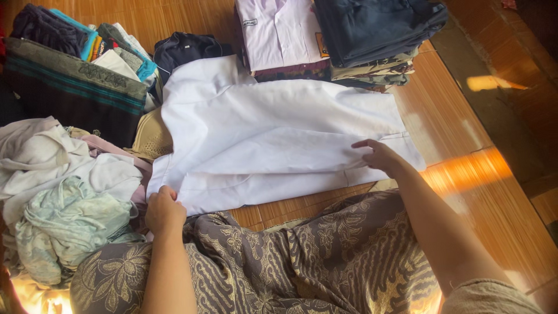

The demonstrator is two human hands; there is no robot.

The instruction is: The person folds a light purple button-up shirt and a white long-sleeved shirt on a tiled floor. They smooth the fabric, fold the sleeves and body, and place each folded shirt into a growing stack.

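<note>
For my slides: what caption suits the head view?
Both hands fold a white garment on a wooden floor.

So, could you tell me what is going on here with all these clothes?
A person sits on a wooden floor with a white garment spread flat in front of them. The left hand grips its near left corner, and the right hand pinches a folded edge on the right. Neat stacks of folded clothes lie beyond it, and a loose heap of unfolded laundry sits to the left.
</note>
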